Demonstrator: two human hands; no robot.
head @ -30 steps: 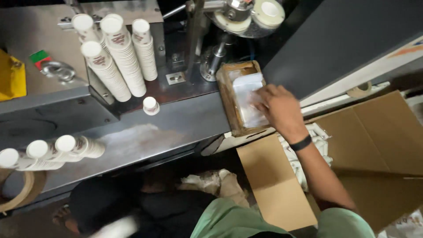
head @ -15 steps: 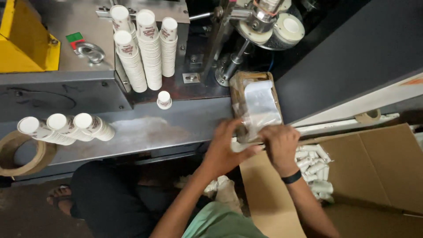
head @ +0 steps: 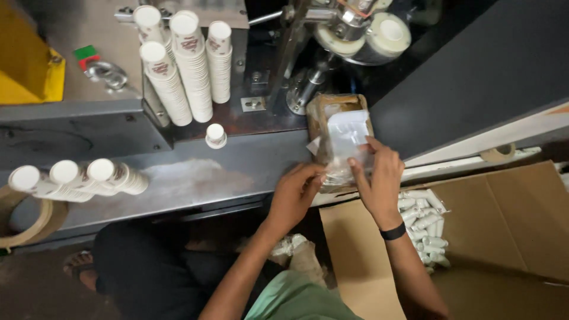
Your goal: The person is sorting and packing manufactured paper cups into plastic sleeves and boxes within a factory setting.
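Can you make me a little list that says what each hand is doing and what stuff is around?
Left hand: fingers pinch the near edge of the clear plastic bags
Right hand: fingers rest on top of the bags
Bags sit in: small brown tray on the metal bench
Standing nearby: tall stacks of white paper cups
Lying nearby: three cup stacks on their sides
Below: open cardboard box

clear plastic bags [head: 347, 139] lying in brown cardboard tray [head: 338, 112], open cardboard box [head: 474, 237] standing lower right, holding bagged white cups [head: 424, 222]
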